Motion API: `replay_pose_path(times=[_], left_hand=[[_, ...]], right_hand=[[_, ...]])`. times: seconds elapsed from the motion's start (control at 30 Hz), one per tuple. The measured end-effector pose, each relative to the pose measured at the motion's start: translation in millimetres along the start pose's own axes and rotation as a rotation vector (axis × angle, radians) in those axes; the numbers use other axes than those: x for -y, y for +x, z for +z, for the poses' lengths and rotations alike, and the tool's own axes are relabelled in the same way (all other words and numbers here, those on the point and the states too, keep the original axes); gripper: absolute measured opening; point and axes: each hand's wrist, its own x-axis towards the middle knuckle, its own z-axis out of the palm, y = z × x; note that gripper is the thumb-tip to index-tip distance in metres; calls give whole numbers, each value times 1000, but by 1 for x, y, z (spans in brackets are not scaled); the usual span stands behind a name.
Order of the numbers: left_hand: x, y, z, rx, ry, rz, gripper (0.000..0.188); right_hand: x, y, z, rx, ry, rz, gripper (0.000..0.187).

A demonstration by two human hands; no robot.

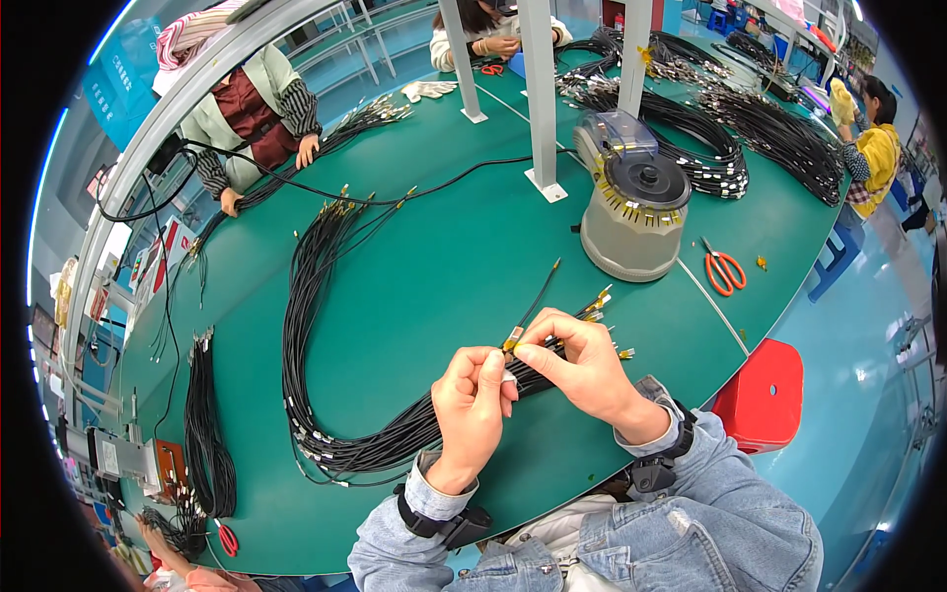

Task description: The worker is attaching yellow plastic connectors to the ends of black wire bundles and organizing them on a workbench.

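Observation:
My left hand (472, 407) and my right hand (584, 367) meet over the near part of the green table, both with fingers pinched. Between their fingertips is a black cable (534, 296), whose thin free end points up and away from me. Yellow tape (512, 340) sits on the cable at the pinch, with a small pale piece beside it. Beneath my hands runs a large bundle of black cables (314, 296), curving round to the left and back. Its yellow-tipped ends (600, 304) show just beyond my right hand.
A round grey tape dispenser (631, 222) stands beyond my right hand, with orange-handled cutters (725, 271) to its right. Metal posts (541, 109) rise from the table (444, 247). More cable bundles (209, 434) lie around. A red stool (764, 395) is at the right edge; co-workers sit across.

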Motion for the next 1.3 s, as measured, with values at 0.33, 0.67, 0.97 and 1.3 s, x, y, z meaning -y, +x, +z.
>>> replay_pose_path(times=[0.33, 0.67, 0.97, 1.3], left_hand=[[-5, 10, -16, 246, -263, -259, 22], [-1, 16, -25, 450, -368, -354, 25], [2, 15, -17, 406, -288, -315, 25], [1, 16, -24, 378, -263, -292, 24]], right_hand=[[-4, 5, -3, 40, 80, -11, 9], [3, 7, 2, 106, 310, 98, 9], [-13, 6, -2, 96, 362, 58, 10], [-13, 8, -4, 96, 225, 5, 13]])
